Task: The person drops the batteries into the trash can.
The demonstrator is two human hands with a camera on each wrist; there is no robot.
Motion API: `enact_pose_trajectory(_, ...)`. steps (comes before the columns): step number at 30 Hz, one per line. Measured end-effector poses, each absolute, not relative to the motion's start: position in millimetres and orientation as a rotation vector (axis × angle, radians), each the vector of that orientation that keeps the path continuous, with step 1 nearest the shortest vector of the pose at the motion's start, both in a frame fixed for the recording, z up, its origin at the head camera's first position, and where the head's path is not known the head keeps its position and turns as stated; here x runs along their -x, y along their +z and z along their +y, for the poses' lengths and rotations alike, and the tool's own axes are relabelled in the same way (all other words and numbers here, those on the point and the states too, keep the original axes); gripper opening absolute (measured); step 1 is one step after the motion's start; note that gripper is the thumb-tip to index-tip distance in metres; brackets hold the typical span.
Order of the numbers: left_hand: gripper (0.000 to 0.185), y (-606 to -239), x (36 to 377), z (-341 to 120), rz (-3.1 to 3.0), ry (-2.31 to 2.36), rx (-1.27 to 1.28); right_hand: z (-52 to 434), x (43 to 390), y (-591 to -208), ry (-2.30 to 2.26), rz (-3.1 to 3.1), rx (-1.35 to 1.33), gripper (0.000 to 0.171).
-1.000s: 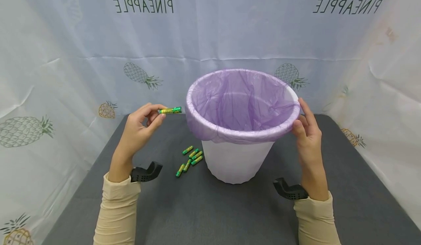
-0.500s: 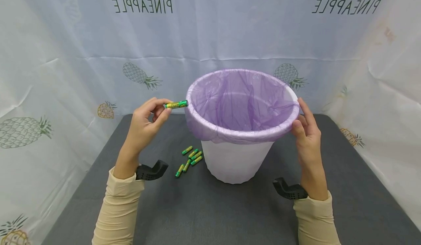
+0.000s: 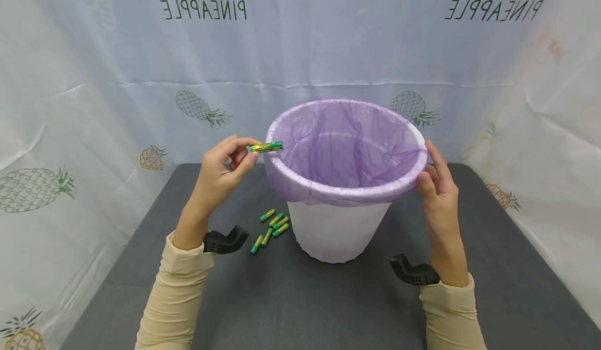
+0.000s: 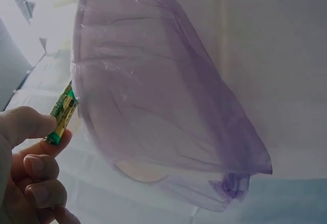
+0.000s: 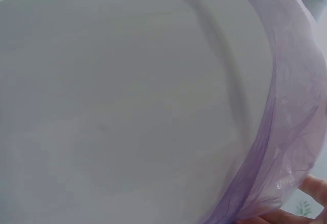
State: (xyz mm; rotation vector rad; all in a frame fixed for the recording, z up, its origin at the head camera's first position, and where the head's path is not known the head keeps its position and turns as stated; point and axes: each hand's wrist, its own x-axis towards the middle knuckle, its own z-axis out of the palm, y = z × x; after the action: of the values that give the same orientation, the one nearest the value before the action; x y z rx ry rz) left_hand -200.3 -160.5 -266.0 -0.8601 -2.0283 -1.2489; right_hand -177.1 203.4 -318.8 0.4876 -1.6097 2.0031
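Observation:
My left hand (image 3: 223, 167) pinches a green and yellow battery (image 3: 266, 147) between thumb and index finger, its far end overlapping the left rim of the trash can in the head view. Seen from the left wrist, the battery (image 4: 63, 112) points up to the edge of the purple bag (image 4: 153, 91). The white trash can (image 3: 335, 230) stands upright, lined with a purple bag (image 3: 338, 146) folded over its rim. On the right side, my right hand (image 3: 441, 198) holds the rim, thumb in front and index finger stretched up along it.
Several more green and yellow batteries (image 3: 267, 239) lie on the dark grey table (image 3: 300, 308), left of the can's base. A white curtain (image 3: 300, 37) printed with pineapples hangs behind and at both sides. Each wrist wears a black camera mount (image 3: 226, 240).
My left hand has moved right and slightly up with the battery, from left of the can to its rim. My right hand and the trash can stay in place.

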Motion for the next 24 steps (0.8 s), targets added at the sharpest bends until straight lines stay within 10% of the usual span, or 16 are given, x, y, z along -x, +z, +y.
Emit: enact_pose_trajectory(24, 0.013, -263.8, 206.1, -140.9, -2.039, -1.281, 0.922, 203.5, 175.3, -318.3, 2.004, -1.618, -0.502, 0.06)
